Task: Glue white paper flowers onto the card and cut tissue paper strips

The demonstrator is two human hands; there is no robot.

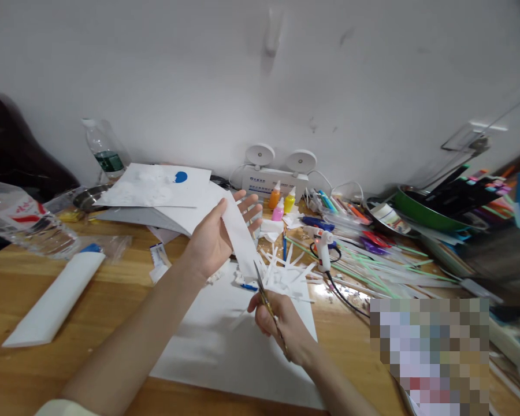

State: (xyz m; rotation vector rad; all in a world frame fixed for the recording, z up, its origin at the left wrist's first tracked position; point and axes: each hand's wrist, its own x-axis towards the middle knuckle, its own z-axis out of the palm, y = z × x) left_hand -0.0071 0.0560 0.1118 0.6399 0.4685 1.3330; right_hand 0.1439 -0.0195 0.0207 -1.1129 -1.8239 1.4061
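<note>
My left hand [208, 245] holds a white paper strip [241, 236], its thumb pressed on the strip's top end and its fingers spread behind. The strip slants down to the right. In my right hand [283, 323] is a pair of scissors [263, 296] with brownish-gold handles. The blade tips point up beside the strip's lower end; whether they touch the paper I cannot tell. Beneath both hands lies a large white paper sheet [225, 361]. Thin cut paper strips [288, 276] fan out in a loose heap at its far end.
A glue gun [323, 248] stands right of the heap, its cord trailing forward. Small paint bottles [277, 209] are behind. Pipe cleaners and pens crowd the right, near a green pan [429, 214]. At left are a rolled white paper [58, 300] and a large plastic bottle [30, 219].
</note>
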